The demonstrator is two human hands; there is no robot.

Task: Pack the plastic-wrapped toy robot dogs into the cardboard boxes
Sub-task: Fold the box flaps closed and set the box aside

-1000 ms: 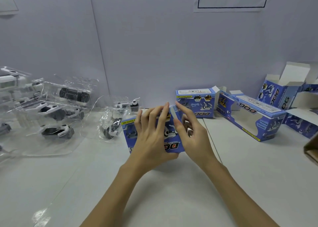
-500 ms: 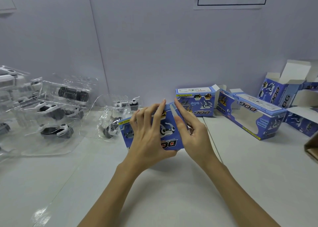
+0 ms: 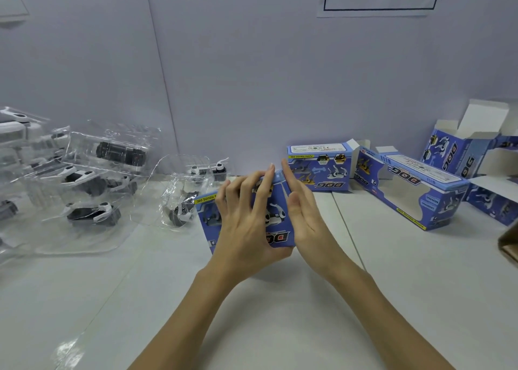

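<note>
Centre of frame: left hand point(image 3: 246, 224) grasps the blue toy-dog box point(image 3: 276, 218) on the white table point(image 3: 280, 313); right hand point(image 3: 305, 215), fingers straight, presses its right end; plastic-wrapped robot dogs point(image 3: 89, 212) lie at left

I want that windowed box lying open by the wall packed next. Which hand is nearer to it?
Right hand: it sits beside the windowed box; left hand lies farther away.
</note>
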